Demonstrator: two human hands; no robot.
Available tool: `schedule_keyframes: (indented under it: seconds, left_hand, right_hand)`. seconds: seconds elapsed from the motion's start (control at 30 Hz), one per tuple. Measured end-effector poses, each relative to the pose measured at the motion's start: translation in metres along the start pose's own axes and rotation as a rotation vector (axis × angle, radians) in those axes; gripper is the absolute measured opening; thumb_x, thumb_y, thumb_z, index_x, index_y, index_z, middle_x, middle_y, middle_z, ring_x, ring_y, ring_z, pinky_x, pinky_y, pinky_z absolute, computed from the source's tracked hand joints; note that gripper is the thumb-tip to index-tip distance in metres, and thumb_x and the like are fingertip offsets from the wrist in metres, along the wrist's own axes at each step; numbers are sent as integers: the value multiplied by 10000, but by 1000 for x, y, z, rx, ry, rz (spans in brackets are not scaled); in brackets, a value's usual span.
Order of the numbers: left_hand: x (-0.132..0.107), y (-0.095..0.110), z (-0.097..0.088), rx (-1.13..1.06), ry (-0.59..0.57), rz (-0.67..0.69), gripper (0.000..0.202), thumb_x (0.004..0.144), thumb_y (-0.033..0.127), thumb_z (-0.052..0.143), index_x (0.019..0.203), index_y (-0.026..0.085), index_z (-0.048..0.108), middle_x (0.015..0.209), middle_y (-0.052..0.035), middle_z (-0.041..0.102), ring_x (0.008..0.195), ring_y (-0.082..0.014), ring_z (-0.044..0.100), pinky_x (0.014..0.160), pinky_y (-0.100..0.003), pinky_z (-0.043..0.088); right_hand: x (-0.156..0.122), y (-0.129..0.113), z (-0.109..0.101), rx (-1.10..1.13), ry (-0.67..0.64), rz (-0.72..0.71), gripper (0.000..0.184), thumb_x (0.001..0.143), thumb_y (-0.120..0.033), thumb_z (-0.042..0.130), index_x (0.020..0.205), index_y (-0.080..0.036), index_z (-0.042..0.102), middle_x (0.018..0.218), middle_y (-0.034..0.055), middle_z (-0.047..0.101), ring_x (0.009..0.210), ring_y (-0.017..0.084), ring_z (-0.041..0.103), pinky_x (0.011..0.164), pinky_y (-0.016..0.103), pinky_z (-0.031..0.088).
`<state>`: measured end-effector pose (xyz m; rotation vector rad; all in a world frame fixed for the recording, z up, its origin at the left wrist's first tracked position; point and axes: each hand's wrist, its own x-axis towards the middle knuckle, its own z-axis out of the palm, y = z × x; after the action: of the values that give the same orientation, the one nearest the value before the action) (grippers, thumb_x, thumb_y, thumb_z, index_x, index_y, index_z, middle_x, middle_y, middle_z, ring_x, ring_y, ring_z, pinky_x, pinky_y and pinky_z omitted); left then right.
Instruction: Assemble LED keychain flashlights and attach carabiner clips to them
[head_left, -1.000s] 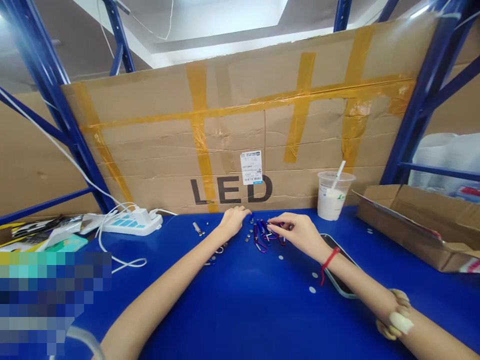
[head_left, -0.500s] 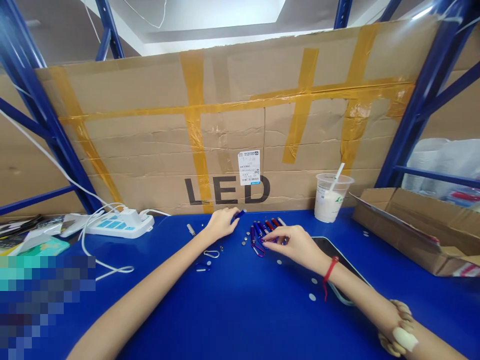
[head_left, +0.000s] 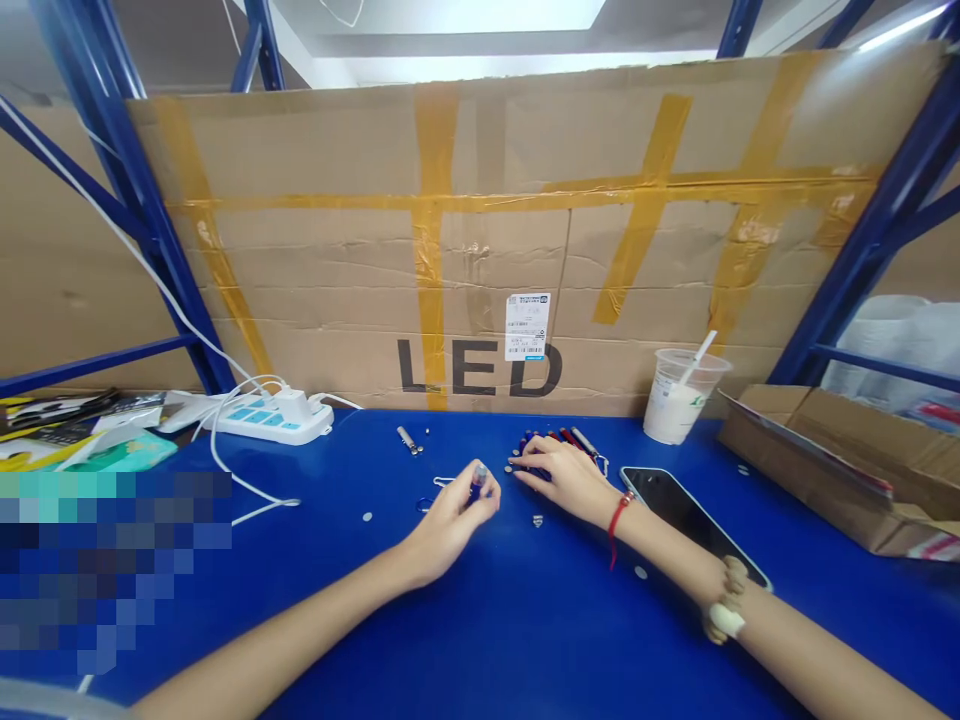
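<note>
My left hand (head_left: 454, 525) is closed around a small blue metal tube (head_left: 478, 482), like a mini keychain flashlight, with its silvery end pointing up. A pale carabiner clip (head_left: 442, 482) and a blue clip (head_left: 424, 505) lie just behind that hand, partly covered. My right hand (head_left: 566, 478) is low over the table, thumb and forefinger apart beside small button cells (head_left: 508, 469). Behind its fingers is a row of blue and red mini flashlights (head_left: 529, 437), partly hidden, with a silver one (head_left: 585, 441) at the right end.
Another silver tube (head_left: 406, 438) lies at the back left. A phone (head_left: 694, 520) rests beside my right forearm. Farther right are a plastic cup with a straw (head_left: 679, 400) and an open cardboard box (head_left: 810, 470). A white power strip (head_left: 274, 420) with cables stands left, before the cardboard wall (head_left: 337, 280).
My left hand has come back toward me from the rear of the table, with the blue tube now upright in it. My right hand has shifted slightly left, near the button cells. The view has turned left.
</note>
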<state>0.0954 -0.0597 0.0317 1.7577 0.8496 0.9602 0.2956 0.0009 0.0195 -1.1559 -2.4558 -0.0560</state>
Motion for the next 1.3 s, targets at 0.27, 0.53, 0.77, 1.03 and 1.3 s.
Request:
schedule_keyframes:
  seconds: [0.27,0.53,0.77,1.03,1.3]
  left_hand:
    - [-5,-19,-5,194,-87,16,356,930,417,191,814,180,430,767,-5,439,651,-112,370,605,-240,326]
    - [-2,-19,-3,215,-132,66,197,902,337,328,871,179,442,760,-9,535,609,-98,441,588,-230,379]
    - [-1,-22,7,174,-116,53,178,885,333,392,882,177,477,756,-13,576,674,-114,546,614,-224,438]
    - [-6,-22,13,183,-134,25,249,877,393,418,910,173,529,730,-9,570,671,-117,559,617,-218,456]
    - [-8,-24,7,291,-122,97,188,885,316,418,894,177,545,751,-1,589,688,-106,561,641,-186,439]
  right_hand:
    - [7,1,5,-68,-69,-1,146,809,-286,588,872,-220,702,901,45,643,863,176,576,728,274,433]
    - [-6,-8,-4,-190,-32,-77,141,831,-218,548,787,-177,676,804,63,669,798,201,596,700,319,417]
    - [-33,-40,-21,323,471,-208,137,848,-243,534,887,-206,660,859,36,684,796,134,631,737,245,506]
    - [-43,-51,-20,304,440,-320,164,850,-202,521,929,-236,662,845,18,693,732,115,644,648,207,524]
    - [-43,-53,-19,417,425,-285,129,831,-222,560,860,-216,686,844,34,683,687,105,634,608,190,522]
